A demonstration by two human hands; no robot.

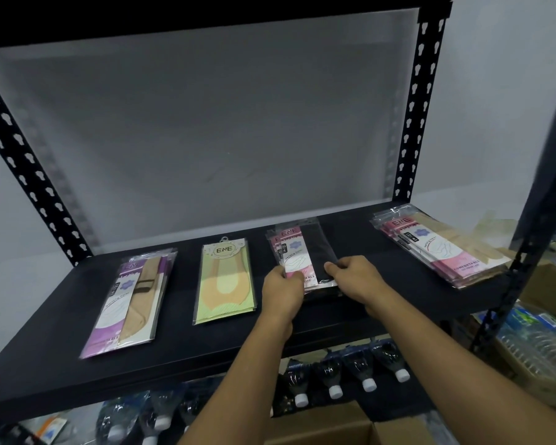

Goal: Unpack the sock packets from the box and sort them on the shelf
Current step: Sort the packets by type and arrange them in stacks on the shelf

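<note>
White-capped dark bottles lie in a row beside shrink-wrapped clear bottles.

four piles of sock packets on one shelf: purple pile lower left, green pile beside it, pink-and-black pile centre, pink-and-beige pile right. two hands, left hand and right hand. at least seven white-capped bottles along the bottom. one cardboard box.

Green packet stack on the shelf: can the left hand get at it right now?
Probably yes. The green packet stack lies flat just beside the left hand, with bare shelf between. But that hand grips the black-sock packets, so it must let go first.
</note>
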